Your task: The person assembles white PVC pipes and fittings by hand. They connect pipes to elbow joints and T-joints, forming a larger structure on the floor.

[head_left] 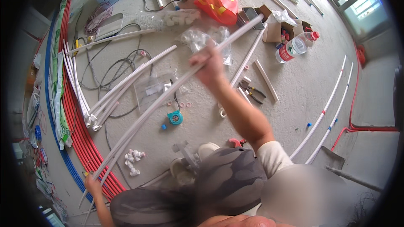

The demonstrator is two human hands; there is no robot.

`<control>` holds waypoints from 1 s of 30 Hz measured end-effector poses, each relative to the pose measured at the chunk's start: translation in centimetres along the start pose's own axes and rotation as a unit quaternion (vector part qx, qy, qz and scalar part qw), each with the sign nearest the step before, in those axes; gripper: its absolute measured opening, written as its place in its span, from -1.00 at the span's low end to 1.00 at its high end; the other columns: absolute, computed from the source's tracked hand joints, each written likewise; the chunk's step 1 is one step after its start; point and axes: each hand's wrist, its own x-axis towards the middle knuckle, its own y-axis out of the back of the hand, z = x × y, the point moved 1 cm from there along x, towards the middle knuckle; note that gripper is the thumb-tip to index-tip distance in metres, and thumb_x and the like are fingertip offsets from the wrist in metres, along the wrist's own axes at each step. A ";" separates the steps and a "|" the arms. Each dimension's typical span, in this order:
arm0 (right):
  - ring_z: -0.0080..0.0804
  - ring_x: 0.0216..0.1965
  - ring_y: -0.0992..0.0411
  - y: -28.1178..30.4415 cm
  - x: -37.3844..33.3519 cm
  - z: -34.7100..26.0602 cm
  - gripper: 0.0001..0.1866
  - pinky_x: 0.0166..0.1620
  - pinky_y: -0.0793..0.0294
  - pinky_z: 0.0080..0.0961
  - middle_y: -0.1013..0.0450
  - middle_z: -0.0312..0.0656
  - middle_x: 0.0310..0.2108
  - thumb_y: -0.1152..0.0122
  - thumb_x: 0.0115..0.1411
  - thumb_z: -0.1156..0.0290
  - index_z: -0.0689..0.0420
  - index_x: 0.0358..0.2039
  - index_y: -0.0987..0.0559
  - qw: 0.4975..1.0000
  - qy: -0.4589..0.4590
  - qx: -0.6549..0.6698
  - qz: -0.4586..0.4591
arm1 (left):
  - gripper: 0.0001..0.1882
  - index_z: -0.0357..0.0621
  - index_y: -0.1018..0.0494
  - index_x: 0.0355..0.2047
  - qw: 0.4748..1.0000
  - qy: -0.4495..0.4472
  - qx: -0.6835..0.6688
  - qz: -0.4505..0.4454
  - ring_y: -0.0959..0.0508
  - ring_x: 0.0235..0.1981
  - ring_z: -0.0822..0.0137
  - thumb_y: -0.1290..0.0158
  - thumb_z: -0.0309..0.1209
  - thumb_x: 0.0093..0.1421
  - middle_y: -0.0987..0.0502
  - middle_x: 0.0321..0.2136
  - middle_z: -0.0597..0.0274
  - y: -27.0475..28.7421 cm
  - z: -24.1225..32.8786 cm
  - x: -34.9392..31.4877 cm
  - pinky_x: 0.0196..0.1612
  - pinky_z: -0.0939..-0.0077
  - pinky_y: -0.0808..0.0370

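Observation:
A long white plastic pipe (169, 89) runs slantwise across the view, from the lower left to the upper right. My right hand (207, 64) is wrapped round its upper part, slightly blurred. Down at the lower left, my left hand (93, 184) closes on the pipe near its lower end. A second white length lies close alongside there; whether that hand grips it too, I cannot tell. Beneath the pipe are a teal tape measure (175, 117) and a clear plastic bag (149, 90). Pliers (251, 92) lie right of my right forearm.
Red pipes (80, 122) and blue pipes (51, 101) line the left side. White pipes (130, 75) and white fittings (134, 159) lie on the concrete floor. Farther off are a red bag (215, 0), a cardboard box (273, 31) and a plastic bottle (292, 49). A grey cable loops at left.

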 end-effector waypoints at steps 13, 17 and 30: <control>-0.31 -0.44 -0.43 -0.8 -10.3 10.5 -0.57 0.05 -0.53 -0.13 -0.31 -0.31 -0.60 -0.03 0.51 0.05 0.03 -0.46 -0.40 0.987 -0.153 -0.051 0.026 | -0.61 -0.17 -0.34 -0.63 0.975 -0.210 0.014 0.075 -0.49 -0.60 -0.11 -0.28 -0.36 0.23 -0.39 -0.69 -0.02 0.9 15.8 9.1 -0.50 0.00 -0.37; -0.42 -0.46 -0.33 2.9 -6.8 2.5 -0.54 -0.07 -0.47 -0.32 -0.23 -0.34 -0.61 0.02 0.54 0.05 0.02 -0.49 -0.37 0.996 0.003 -0.069 -0.050 | -0.63 -0.17 -0.36 -0.62 0.977 -0.194 0.013 0.083 -0.51 -0.60 -0.09 -0.28 -0.40 0.22 -0.42 -0.67 -0.01 0.5 10.4 7.8 -0.49 0.03 -0.40; -0.31 0.06 -0.56 1.5 -10.9 6.3 -0.28 0.14 -0.59 -0.40 -0.43 0.00 0.21 -0.26 0.18 0.81 0.25 0.36 -0.33 0.844 -0.190 -0.455 -0.208 | -0.71 -0.14 -0.41 -0.60 0.983 -0.181 -0.009 0.042 -0.54 -0.59 -0.04 -0.30 -0.43 0.14 -0.49 -0.65 0.05 -1.6 9.9 6.4 -0.49 0.08 -0.44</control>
